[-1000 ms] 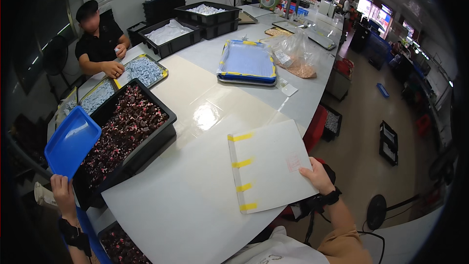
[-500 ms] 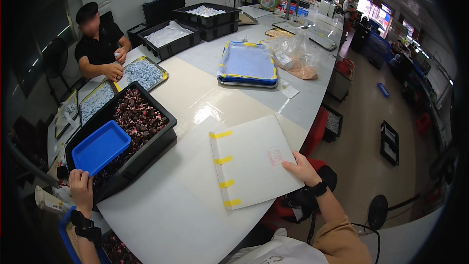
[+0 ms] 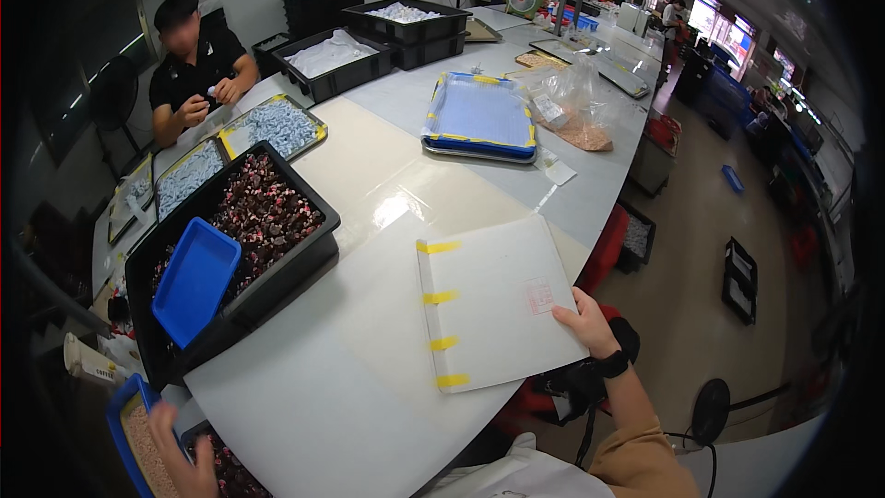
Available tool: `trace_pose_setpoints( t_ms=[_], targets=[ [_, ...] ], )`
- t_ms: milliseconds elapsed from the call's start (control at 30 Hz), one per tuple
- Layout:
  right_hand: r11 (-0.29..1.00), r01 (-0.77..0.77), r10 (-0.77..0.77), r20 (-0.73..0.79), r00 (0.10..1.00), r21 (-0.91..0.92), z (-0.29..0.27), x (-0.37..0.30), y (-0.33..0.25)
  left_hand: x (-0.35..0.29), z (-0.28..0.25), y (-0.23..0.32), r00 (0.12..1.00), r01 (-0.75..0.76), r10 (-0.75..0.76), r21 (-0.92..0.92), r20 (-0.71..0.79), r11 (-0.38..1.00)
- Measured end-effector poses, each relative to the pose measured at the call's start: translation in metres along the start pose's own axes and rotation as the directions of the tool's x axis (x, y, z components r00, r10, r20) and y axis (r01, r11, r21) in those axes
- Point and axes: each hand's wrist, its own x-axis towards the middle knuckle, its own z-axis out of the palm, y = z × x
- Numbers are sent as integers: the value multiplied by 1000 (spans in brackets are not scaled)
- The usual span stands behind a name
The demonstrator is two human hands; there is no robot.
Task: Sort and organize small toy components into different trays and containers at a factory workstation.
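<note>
A blue plastic tray of pinkish granules [image 3: 117,424] sits beside the left hand [image 3: 187,468], blurred, fingers spread and apparently empty. A shallow blue rectangular plastic tray [image 3: 195,278] leans in a black plastic tub [image 3: 293,278] of dark pieces [image 3: 265,221] — the tub's near wall could obstruct that hand. Over the pale table [image 3: 383,101], a yellow-taped white board [image 3: 493,314] is pinched by the right hand [image 3: 590,325] — seemingly a holding step, calling for a level grip.

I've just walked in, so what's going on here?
The right hand grips a white board with yellow tape. The left hand, open and blurred, hovers near a blue tray of pale grains. Another blue tray lies on dark pieces in a black bin. A co-worker across the table holds something small and pale.
</note>
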Motion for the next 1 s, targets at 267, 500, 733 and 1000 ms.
trace_pose_setpoints(
  t_ms=[267, 500, 733, 1000],
  targets=[
    [998, -10, 13, -54, 998, 55, -41, -5, 0, -223, 6, 92, 263, 749, -589, -546, 764, -374],
    [991, -21, 13, -62, 998, -130, -48, -3, 2, -238, 63, 73, 330, 626, -545, -611, 771, -485],
    [994, -40, 33, -70, 997, -105, -49, -8, 6, -227, 54, 83, 289, 708, -610, -594, 738, -382],
    [984, -36, 28, -48, 998, -175, -46, -7, 2, -233, 62, 77, 258, 293, -799, -832, 543, -471]
  ],
)
